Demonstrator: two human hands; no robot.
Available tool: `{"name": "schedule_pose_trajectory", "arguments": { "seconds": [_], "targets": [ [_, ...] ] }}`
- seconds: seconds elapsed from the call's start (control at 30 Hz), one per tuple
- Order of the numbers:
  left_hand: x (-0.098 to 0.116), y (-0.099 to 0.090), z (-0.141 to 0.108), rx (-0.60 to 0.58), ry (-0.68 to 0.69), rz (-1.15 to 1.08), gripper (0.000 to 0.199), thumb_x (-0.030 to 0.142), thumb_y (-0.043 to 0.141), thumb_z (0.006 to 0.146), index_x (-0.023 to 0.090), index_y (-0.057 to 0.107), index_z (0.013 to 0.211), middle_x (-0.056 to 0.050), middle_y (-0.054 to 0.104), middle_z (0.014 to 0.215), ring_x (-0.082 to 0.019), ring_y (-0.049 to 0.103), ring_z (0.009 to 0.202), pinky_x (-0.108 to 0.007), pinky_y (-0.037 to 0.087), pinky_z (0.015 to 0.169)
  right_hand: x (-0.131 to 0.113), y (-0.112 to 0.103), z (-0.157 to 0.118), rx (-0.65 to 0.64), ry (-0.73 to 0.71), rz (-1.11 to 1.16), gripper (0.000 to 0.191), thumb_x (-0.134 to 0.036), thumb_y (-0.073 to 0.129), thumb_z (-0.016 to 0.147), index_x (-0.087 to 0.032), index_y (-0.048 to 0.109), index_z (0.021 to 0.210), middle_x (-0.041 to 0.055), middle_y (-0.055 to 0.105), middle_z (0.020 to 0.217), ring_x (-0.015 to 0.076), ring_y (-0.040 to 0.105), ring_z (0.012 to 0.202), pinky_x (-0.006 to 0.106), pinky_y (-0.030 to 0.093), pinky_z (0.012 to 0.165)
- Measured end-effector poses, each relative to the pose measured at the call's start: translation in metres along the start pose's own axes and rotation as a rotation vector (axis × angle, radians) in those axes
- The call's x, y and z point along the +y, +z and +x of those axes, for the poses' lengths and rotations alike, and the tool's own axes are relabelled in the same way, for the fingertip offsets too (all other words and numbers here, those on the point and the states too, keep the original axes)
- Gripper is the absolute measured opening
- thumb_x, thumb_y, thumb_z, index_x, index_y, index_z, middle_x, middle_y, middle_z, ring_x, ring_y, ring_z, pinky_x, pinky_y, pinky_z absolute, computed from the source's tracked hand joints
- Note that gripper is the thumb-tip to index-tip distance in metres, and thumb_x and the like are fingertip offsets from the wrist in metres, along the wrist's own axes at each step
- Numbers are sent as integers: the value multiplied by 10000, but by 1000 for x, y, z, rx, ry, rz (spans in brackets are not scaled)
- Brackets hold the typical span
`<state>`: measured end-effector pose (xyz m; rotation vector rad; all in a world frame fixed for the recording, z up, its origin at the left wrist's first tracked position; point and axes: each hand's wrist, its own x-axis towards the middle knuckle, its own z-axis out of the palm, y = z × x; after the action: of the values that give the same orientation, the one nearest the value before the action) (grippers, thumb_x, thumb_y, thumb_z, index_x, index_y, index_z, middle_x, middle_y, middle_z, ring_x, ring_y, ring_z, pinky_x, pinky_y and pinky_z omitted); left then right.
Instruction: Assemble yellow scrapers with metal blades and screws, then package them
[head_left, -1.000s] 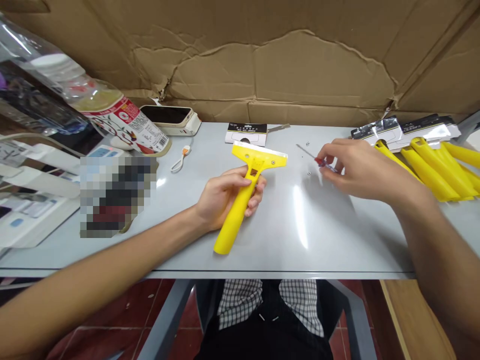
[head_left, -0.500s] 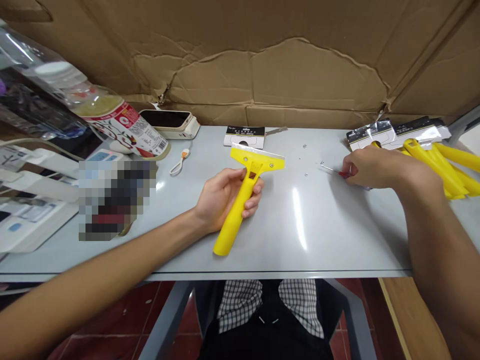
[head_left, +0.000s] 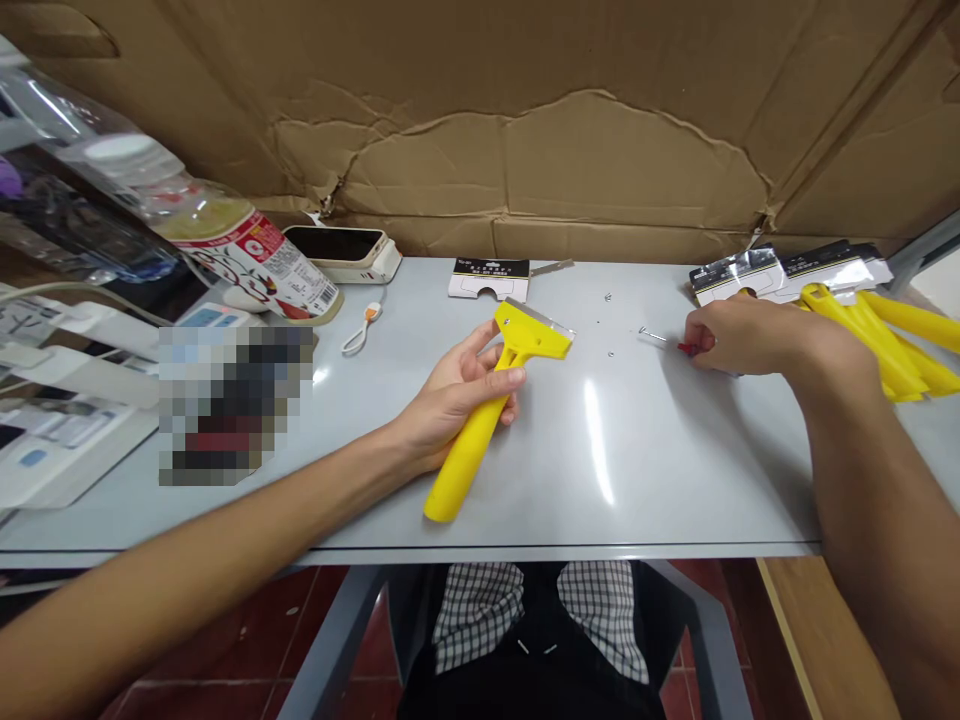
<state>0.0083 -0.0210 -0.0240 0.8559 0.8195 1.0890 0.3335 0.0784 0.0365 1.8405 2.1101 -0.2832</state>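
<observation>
My left hand (head_left: 469, 390) is closed round the handle of a yellow scraper (head_left: 469, 455), its thumb lying across the neck. The scraper's wide head tilts up and to the right, with a thin metal blade (head_left: 551, 325) along its far edge. Farther right, my right hand (head_left: 739, 338) grips a small screwdriver (head_left: 685, 349) with a red handle. Its thin shaft points left, low over the table, and a tiny screw (head_left: 643, 331) shows at its tip. Other small screws (head_left: 608, 297) lie on the table between the hands.
At the table's back are a black-and-white card package (head_left: 488, 279) and a phone-like device (head_left: 341, 250). More yellow scrapers (head_left: 862, 345) and packages (head_left: 739, 272) lie right. A drink bottle (head_left: 255, 250), a short white cord (head_left: 361, 330) and a blurred-out object (head_left: 236, 405) occupy the left. Cardboard (head_left: 570, 150) stands behind.
The scraper has been turned in my left hand, so its head slants differently and my thumb now crosses its neck. My right hand and the screwdriver stay nearly in place.
</observation>
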Motion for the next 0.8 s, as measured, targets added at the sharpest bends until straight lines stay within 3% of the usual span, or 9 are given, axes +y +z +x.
{"name": "schedule_pose_trajectory", "arguments": {
  "seconds": [0.17, 0.33, 0.47, 0.57, 0.67, 0.8],
  "targets": [
    [-3, 1, -1, 25, 10, 78, 346, 267, 916, 791, 171, 671, 1016, 36, 572, 825, -53, 525, 561, -180, 476, 498, -3, 0, -1, -37, 24, -44, 188, -277, 724, 744, -294, 753, 929, 106, 736, 1018, 323, 672, 813, 448, 456, 655],
    [-4, 1, 0, 104, 12, 92, 182, 300, 778, 933, 188, 654, 1008, 9, 592, 886, -79, 553, 612, -205, 513, 517, 1, 2, 2, -25, 11, -73, 275, -294, 728, 774, -302, 749, 1048, 91, 746, 1084, 312, 688, 872, 438, 483, 672],
    [-2, 4, 1, 159, -19, 47, 116, 282, 674, 987, 172, 637, 976, -15, 591, 927, -95, 573, 642, -217, 520, 503, 2, 7, 3, 64, -41, -53, 393, -431, 738, 818, -297, 731, 1187, 111, 741, 1158, 326, 692, 923, 429, 487, 692],
    [-3, 4, 1, 163, -27, 57, 106, 272, 679, 985, 173, 640, 988, -14, 590, 907, -96, 571, 640, -214, 516, 508, -8, 15, 3, 239, -198, 1, 395, -446, 698, 874, -284, 728, 1233, 113, 730, 1190, 328, 689, 974, 422, 494, 747],
    [-4, 4, 1, 155, -21, 74, 136, 295, 712, 976, 179, 645, 994, -13, 597, 889, -96, 573, 640, -209, 513, 516, -27, 25, 2, 415, -434, 23, 277, -309, 621, 941, -233, 775, 1159, 129, 721, 1215, 323, 674, 1035, 423, 483, 822],
    [-5, 2, 1, 132, -20, 98, 155, 316, 723, 978, 184, 646, 1001, -8, 608, 824, -101, 575, 622, -206, 508, 524, -49, 36, 3, 481, -627, 4, 297, -210, 533, 993, -199, 825, 1050, 161, 743, 1126, 342, 634, 1044, 456, 423, 834]
  ]
}}
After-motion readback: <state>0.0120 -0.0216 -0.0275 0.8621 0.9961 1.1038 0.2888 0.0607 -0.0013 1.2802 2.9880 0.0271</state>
